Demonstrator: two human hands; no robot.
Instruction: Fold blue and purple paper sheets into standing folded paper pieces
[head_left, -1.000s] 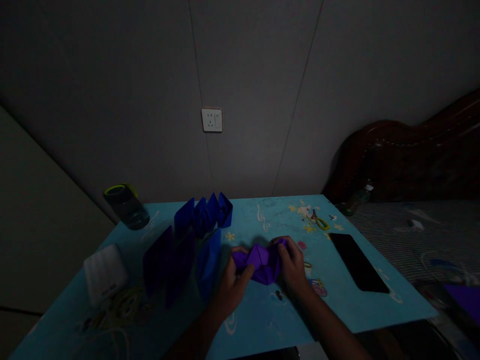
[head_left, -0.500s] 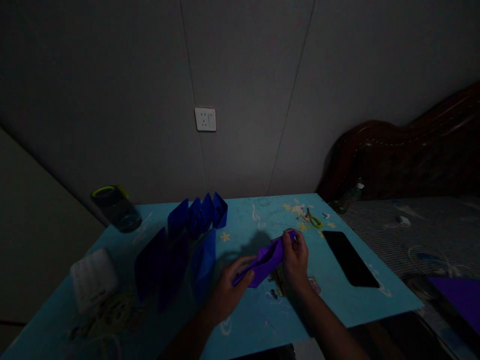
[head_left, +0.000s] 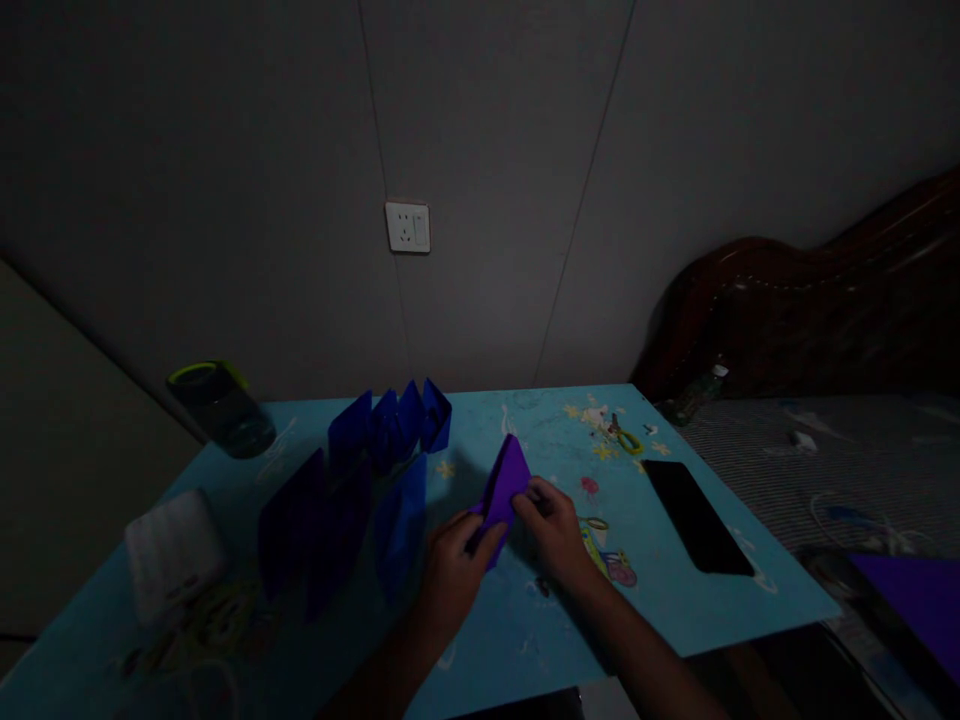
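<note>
A folded purple paper piece (head_left: 507, 482) is held between both my hands above the middle of the table, its pointed end tilted up. My left hand (head_left: 459, 560) grips its lower left part, thumb in front. On its right side, my right hand (head_left: 551, 520) pinches the edge between thumb and fingers. Just left of my left hand stands a blue folded paper piece (head_left: 401, 520). Dark purple folded pieces (head_left: 311, 530) stand further left, and several blue folded pieces (head_left: 390, 430) are lined up behind them.
The blue patterned table (head_left: 517, 650) carries a dark bottle (head_left: 229, 415), a white box-shaped object (head_left: 172, 550), a black phone-like slab (head_left: 697, 515) and yellow-handled scissors (head_left: 628, 440). A wall socket (head_left: 408, 227) is behind. Purple paper (head_left: 915, 610) lies off the table at right, near a clear bottle (head_left: 697, 395).
The purple paper has turned from lying slanted to pointing upward. My right hand has moved down and left, from its far tip to its side. My left hand keeps hold.
</note>
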